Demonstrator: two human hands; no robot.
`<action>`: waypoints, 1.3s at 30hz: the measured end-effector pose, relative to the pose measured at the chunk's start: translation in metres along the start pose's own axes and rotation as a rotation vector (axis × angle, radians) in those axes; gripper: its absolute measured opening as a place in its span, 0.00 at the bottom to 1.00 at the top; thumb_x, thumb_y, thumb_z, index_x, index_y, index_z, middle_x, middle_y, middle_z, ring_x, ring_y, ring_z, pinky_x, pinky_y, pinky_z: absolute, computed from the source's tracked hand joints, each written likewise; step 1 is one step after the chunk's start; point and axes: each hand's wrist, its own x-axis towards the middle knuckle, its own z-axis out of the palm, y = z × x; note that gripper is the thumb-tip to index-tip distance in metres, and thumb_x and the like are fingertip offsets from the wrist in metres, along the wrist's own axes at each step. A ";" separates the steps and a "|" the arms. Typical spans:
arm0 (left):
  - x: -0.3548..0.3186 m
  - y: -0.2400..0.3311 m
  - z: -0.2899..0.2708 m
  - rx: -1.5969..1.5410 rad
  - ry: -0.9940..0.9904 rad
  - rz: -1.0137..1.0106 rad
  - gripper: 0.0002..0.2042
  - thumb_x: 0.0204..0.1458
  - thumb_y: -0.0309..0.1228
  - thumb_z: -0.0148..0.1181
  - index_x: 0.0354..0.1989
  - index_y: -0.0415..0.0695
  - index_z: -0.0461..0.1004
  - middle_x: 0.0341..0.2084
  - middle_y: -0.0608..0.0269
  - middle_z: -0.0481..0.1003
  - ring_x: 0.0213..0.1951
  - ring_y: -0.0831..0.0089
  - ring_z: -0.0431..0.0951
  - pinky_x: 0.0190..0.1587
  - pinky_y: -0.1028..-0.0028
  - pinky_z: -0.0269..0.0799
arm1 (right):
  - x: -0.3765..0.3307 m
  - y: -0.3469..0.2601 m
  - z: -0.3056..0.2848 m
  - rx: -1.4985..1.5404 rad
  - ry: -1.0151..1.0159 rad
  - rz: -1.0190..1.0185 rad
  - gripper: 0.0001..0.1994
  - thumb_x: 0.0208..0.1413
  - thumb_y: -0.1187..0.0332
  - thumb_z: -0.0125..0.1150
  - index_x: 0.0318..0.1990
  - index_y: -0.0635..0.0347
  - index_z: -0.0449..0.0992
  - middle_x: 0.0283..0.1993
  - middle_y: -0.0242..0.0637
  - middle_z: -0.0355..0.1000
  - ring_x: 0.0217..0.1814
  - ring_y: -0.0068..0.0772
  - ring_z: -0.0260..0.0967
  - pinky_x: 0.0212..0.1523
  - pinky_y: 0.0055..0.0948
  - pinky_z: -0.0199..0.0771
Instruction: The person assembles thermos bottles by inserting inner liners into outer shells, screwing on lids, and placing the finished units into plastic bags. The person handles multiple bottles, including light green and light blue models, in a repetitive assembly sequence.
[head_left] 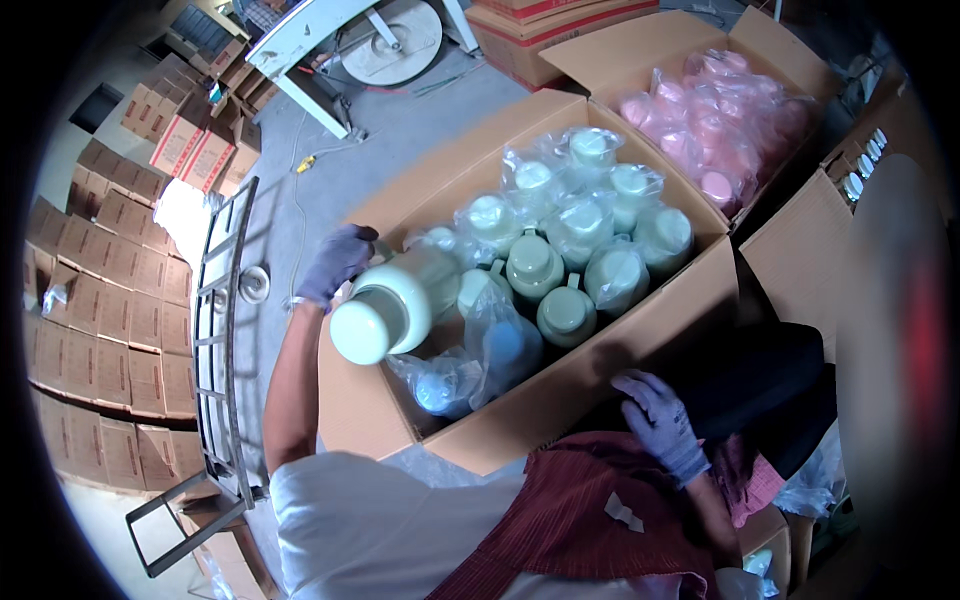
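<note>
My left hand (340,264), in a grey-purple glove, grips a pale green thermos jug (408,292) at its far side. The jug is tilted, with its rounded lid (362,328) toward me, over the left end of an open cardboard box (590,385). Inside that box stand several pale green jugs, some bare, such as one green jug (535,265), others in clear plastic bags. Two blue-topped items in plastic, one a blue bagged item (440,390), lie in its near left corner. My right hand (662,425), gloved alike, rests empty by the box's near side, fingers loosely apart.
Behind on the right, a second open box (735,205) holds pink bagged items (715,125). Another carton with silver-topped things (853,185) stands farther right. At left are a metal trolley frame (215,340) and stacked cartons (110,320). A white machine table (320,50) stands at the back.
</note>
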 end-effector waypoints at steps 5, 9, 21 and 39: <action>-0.040 0.176 0.068 -0.876 0.067 0.205 0.29 0.50 0.25 0.47 0.65 0.39 0.62 0.46 0.62 0.74 0.42 0.75 0.75 0.34 0.73 0.76 | -0.002 -0.033 0.026 1.058 0.026 0.115 0.35 0.61 0.53 0.55 0.72 0.52 0.49 0.73 0.41 0.49 0.72 0.45 0.53 0.67 0.47 0.61; -0.070 0.344 0.214 -1.013 0.193 0.760 0.26 0.53 0.27 0.46 0.64 0.36 0.62 0.53 0.53 0.70 0.47 0.67 0.75 0.45 0.70 0.74 | -0.022 -0.070 -0.041 1.696 0.277 0.106 0.49 0.53 0.31 0.51 0.73 0.51 0.43 0.73 0.45 0.48 0.69 0.61 0.57 0.62 0.63 0.65; -0.130 0.498 0.323 -1.525 -0.705 0.574 0.39 0.53 0.13 0.39 0.73 0.52 0.36 0.59 0.52 0.63 0.50 0.63 0.76 0.42 0.66 0.84 | -0.155 0.022 -0.127 -0.977 1.305 0.130 0.38 0.40 0.71 0.74 0.61 0.43 0.62 0.62 0.55 0.55 0.62 0.65 0.57 0.58 0.57 0.64; -0.114 0.431 0.371 -1.171 -0.439 0.952 0.28 0.60 0.32 0.56 0.69 0.45 0.57 0.58 0.55 0.69 0.61 0.71 0.67 0.62 0.69 0.63 | -0.204 0.091 -0.486 -1.185 1.053 0.258 0.26 0.53 0.70 0.66 0.60 0.64 0.68 0.57 0.50 0.70 0.60 0.46 0.68 0.61 0.42 0.67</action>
